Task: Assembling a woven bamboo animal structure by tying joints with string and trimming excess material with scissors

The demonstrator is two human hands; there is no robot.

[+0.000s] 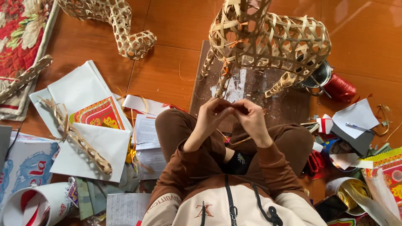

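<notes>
I sit cross-legged on a wooden floor in brown trousers. My left hand [211,117] and my right hand [251,119] are raised together above my knees, fingertips meeting, pinching a thin bamboo strip [236,141] that trails down between them. Just beyond my hands a woven bamboo animal frame [268,39] stands on a dark board [255,90].
A second woven bamboo piece [125,31] lies at the top left. White and red-gold paper sheets [90,117] and a woven strip [81,140] cover the floor at left. A red thread spool [340,88], scissors with red handles [315,162], tape rolls and paper scraps lie at right.
</notes>
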